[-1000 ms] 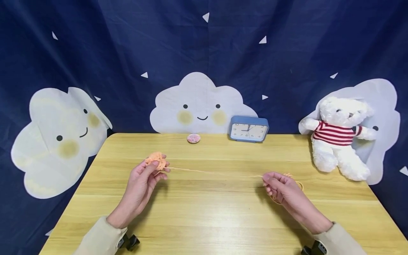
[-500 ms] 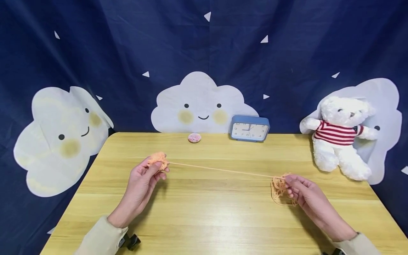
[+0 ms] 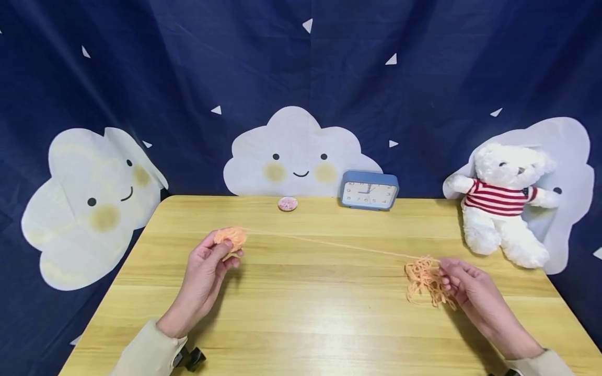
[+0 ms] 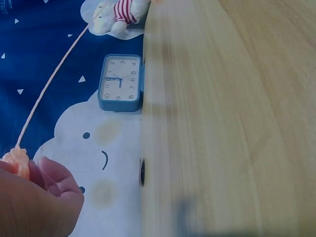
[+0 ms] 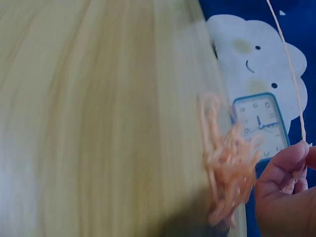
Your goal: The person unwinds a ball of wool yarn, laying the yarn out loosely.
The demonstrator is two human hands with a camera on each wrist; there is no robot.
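Note:
My left hand [image 3: 205, 277] grips a small bundle of peach yarn [image 3: 230, 238] between thumb and fingers, above the left of the table. From that bundle a single yarn strand [image 3: 324, 242] runs almost straight across to my right hand [image 3: 482, 297], whose thumb and forefinger pinch it. A loose tangle of the same yarn [image 3: 425, 282] lies beside the right fingers, partly hidden behind them. The left wrist view shows the bundle [image 4: 18, 160] at the fingertips with the strand rising away. In the right wrist view the tangle [image 5: 229, 168] is blurred.
A blue clock [image 3: 369, 190] and a small pink oval disc [image 3: 288, 203] stand at the back edge of the wooden table [image 3: 301, 324]. A white teddy bear [image 3: 503, 203] in a striped shirt sits at the back right. Behind hangs a dark blue curtain [image 3: 329, 68] with clouds.
My right hand has moved rightward and slightly toward me, lengthening the strand between the hands. More of the yarn tangle now shows. The left hand has stayed nearly in place.

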